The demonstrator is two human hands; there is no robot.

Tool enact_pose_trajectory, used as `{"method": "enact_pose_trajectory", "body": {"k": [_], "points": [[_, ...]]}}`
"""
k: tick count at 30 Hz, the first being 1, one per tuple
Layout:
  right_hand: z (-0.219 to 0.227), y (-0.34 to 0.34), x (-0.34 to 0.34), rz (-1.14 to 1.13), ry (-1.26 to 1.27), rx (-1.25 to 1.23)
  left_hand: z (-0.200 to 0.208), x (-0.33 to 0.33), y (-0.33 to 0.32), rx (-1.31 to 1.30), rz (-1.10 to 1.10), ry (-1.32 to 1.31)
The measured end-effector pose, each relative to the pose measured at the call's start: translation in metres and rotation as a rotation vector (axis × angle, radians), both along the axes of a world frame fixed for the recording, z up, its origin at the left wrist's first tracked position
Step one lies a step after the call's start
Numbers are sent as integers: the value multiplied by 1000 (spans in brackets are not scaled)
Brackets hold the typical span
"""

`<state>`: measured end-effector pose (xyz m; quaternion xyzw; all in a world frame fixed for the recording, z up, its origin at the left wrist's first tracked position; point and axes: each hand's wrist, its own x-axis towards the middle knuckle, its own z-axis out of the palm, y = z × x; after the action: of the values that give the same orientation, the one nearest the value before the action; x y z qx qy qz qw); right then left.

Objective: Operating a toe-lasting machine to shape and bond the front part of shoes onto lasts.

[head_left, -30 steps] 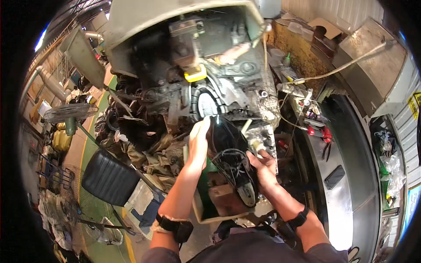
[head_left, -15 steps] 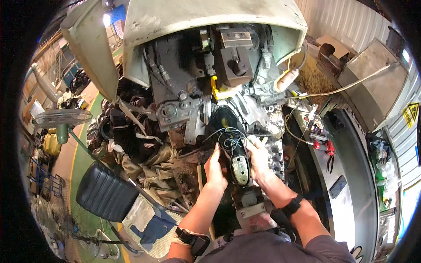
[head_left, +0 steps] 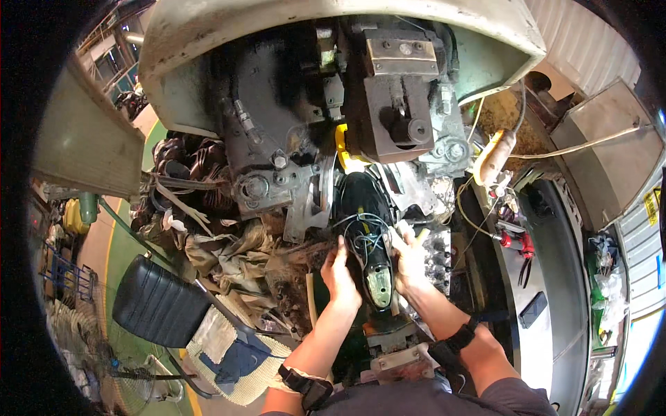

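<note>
A glossy black shoe point(head_left: 370, 201) with loose blue-grey laces sits on a pale shoe last point(head_left: 379, 286), its toe pointing away from me. The toe end lies at the metal jaws point(head_left: 406, 191) of a machine, below a yellow part point(head_left: 347, 151). My left hand point(head_left: 340, 277) is pressed along the shoe's left side, thumb up. On the opposite side my right hand point(head_left: 409, 260) grips the shoe, with light-coloured coverings on some fingertips. The palms and the shoe's underside are hidden.
A dark machine block point(head_left: 395, 104) overhangs the toe under a pale hood point(head_left: 229, 28). A cylindrical lamp point(head_left: 494, 156) hangs at right, above a bench with a red-handled tool point(head_left: 518, 243) and a phone point(head_left: 533, 310). A black chair point(head_left: 158, 301) stands at left, near crumpled cloth point(head_left: 232, 260).
My view has moved closer to the machine, so it looms larger. The shoe still lies between both hands, its heel end sitting slightly lower in the picture.
</note>
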<state>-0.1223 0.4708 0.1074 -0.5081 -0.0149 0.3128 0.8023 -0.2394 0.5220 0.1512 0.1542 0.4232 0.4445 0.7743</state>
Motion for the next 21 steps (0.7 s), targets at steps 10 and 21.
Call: {"method": "enact_pose_trajectory", "body": {"k": [10, 21], "points": [[11, -3, -4, 80, 67, 136, -34, 14, 0, 97, 133, 10], [45, -5, -14, 54, 130, 134, -58, 11, -3, 195, 59, -23]]}}
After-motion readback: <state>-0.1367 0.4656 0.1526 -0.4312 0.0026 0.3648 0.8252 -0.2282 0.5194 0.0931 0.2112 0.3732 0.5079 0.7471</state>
